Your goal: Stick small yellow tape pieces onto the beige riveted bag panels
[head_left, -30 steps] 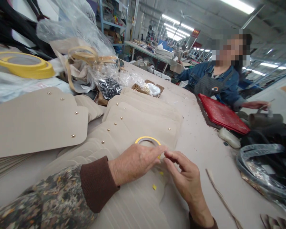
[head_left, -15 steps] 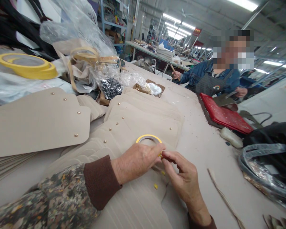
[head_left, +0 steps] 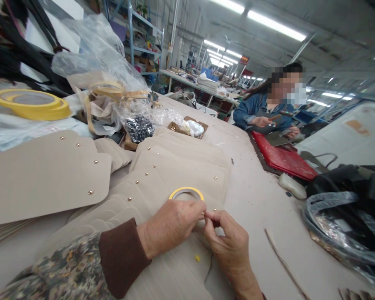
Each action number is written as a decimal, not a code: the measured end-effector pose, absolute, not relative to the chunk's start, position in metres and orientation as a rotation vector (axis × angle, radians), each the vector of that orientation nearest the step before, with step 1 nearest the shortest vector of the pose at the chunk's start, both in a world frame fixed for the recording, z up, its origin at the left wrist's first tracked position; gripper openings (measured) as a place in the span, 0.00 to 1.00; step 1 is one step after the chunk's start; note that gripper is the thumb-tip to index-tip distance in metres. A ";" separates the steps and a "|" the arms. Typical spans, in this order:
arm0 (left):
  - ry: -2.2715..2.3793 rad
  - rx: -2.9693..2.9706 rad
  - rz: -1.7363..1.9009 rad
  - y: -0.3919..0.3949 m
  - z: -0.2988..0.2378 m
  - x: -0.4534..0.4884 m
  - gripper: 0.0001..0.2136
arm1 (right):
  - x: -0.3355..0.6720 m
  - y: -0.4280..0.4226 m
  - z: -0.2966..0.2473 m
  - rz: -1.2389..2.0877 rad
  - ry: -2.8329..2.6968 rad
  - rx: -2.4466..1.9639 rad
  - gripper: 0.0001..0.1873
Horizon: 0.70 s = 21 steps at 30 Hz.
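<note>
My left hand (head_left: 170, 223) is closed over the near edge of a small yellow tape roll (head_left: 186, 192) that lies on a stack of beige leather panels (head_left: 171, 166) with small metal studs. My right hand (head_left: 226, 239) is right beside it, thumb and forefinger pinched together against the left fingertips at the roll's edge. What they pinch is too small to make out. A tiny yellow scrap (head_left: 197, 258) lies on the panel under my hands.
Another stack of beige panels (head_left: 43, 175) sits at left. Large yellow tape rolls (head_left: 31, 104), plastic bags (head_left: 106, 79) and a small box of hardware (head_left: 187, 126) stand behind. A co-worker (head_left: 268, 112) works at a red board (head_left: 283, 154). Dark bags (head_left: 346, 208) lie at right.
My fingertips have drawn closer together into a tight pinch at the tape roll. The view has shifted slightly, and the co-worker has lowered their hands toward the red board.
</note>
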<state>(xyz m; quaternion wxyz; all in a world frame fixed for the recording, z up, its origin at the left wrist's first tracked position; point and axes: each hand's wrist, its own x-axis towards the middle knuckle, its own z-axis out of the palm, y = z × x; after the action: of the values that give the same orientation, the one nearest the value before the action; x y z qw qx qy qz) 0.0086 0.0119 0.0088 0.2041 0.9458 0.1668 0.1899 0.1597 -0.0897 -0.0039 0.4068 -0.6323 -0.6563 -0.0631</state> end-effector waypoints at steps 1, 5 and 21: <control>0.484 2.651 0.522 0.012 0.009 0.009 0.05 | 0.158 -0.090 -0.004 -0.129 -1.620 -1.601 0.09; 0.494 2.759 0.534 0.008 0.009 0.011 0.05 | 0.152 -0.087 -0.001 0.271 -1.277 -1.718 0.07; 0.588 2.925 0.100 0.010 0.015 0.016 0.04 | 0.207 -0.086 -0.016 0.831 -0.744 -1.864 0.21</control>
<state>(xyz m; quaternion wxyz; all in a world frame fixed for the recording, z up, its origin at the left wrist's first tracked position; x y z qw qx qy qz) 0.0162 0.0096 0.0145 0.0782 0.9769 0.1963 0.0335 0.2072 -0.0857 -0.0165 0.4659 -0.7592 -0.3031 0.3386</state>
